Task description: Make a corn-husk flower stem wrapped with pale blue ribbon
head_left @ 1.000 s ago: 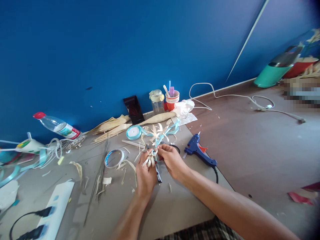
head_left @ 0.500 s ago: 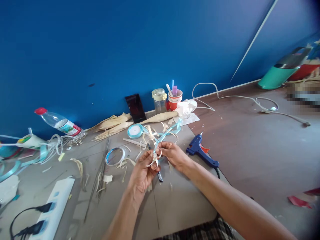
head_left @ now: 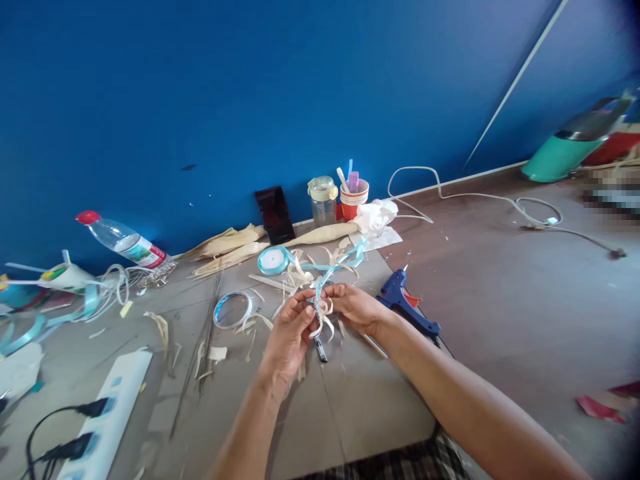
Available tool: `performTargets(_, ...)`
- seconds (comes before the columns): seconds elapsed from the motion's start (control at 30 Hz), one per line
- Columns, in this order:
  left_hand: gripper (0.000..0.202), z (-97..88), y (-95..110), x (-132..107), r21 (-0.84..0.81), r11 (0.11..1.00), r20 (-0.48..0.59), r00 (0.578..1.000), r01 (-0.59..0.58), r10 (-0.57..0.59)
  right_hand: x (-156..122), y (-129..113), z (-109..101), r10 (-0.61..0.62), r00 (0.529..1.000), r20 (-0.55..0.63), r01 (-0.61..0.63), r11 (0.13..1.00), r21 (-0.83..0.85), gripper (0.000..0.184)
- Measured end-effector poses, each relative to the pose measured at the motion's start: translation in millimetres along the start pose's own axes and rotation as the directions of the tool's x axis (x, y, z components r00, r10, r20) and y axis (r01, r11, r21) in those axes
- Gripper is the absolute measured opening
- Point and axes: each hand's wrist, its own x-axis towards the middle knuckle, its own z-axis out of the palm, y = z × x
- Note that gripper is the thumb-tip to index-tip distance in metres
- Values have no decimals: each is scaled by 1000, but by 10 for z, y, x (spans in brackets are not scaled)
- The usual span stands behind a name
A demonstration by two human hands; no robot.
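Note:
Both hands meet over the grey cardboard mat [head_left: 350, 407]. My left hand [head_left: 290, 333] pinches a small bundle of curled pale husk strips [head_left: 323, 317] tied with light blue ribbon [head_left: 327, 270]. My right hand [head_left: 353, 308] is closed on the same bundle from the right side. The ribbon runs up from the bundle toward a light blue ribbon spool [head_left: 273, 260]. A black pen-like tool [head_left: 320, 349] lies on the mat just under the hands.
A blue glue gun [head_left: 405, 303] lies right of my right hand. Behind are a tape roll [head_left: 231, 310], corn husks [head_left: 235, 247], a phone [head_left: 274, 215], a jar [head_left: 323, 200], a red cup [head_left: 354, 197]. At left: a bottle [head_left: 123, 243], a power strip [head_left: 107, 417].
The hands have turned the husk bundle: the left hand rolled from palm-down to fingers pinching on top, and the curled strips now hang between both hands. The view shifted slightly.

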Motion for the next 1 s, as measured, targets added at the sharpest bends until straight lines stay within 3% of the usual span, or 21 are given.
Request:
performTargets(0.17,40,-16,-31,27,19,998,30,998,55,-55,24,35,-9,17,999,-51,-21,998,-67,29)
performTargets(0.4,22,12,-35,32,80,995,-57,996,-60,64,-5,47,117,-19,962,-274,-16,992,-125,30)
performTargets(0.6,27,5,-56,42,85,996,-86,996,-31,38,-29,38,158,-8,982,-186,-23,986,-164,24)
performTargets(0.73,28,1,-67,59,109,994,-111,993,-25,37,-16,105,123,-105,955,-276,6,942,-337,15)
performTargets(1.0,20,-66,-130,122,288,932,-135,954,-220,267,-60,91,168,-304,928,-216,106,770,-630,14)
